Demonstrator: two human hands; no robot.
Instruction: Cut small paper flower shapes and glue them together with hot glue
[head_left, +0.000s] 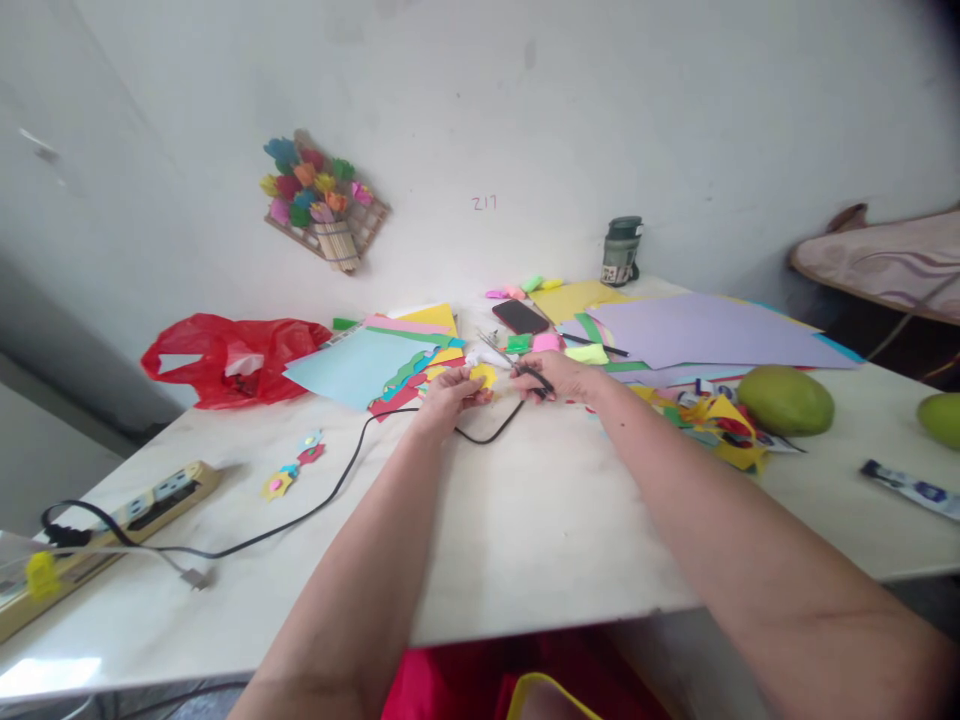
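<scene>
Between the fingers of my left hand [451,393] is a small piece of yellow paper [484,376]. My right hand [559,374] grips a pair of scissors [534,377] by its dark handles, with the blades pointing up and left, close to the yellow paper. Just behind my hands lie colourful paper scraps [409,385] and small blocks of modelling clay, among them a pink block [547,342] and a green block [518,343]. Small paper flowers [277,485] with round centres rest on the table to the left.
A black cable [300,516] runs from the power strip [169,490] across the table under my hands. A red plastic bag [232,350], a phone [520,317], purple paper sheets [697,330], a green fruit [786,400], a glue tube [911,487] and a flask [622,250] stand around.
</scene>
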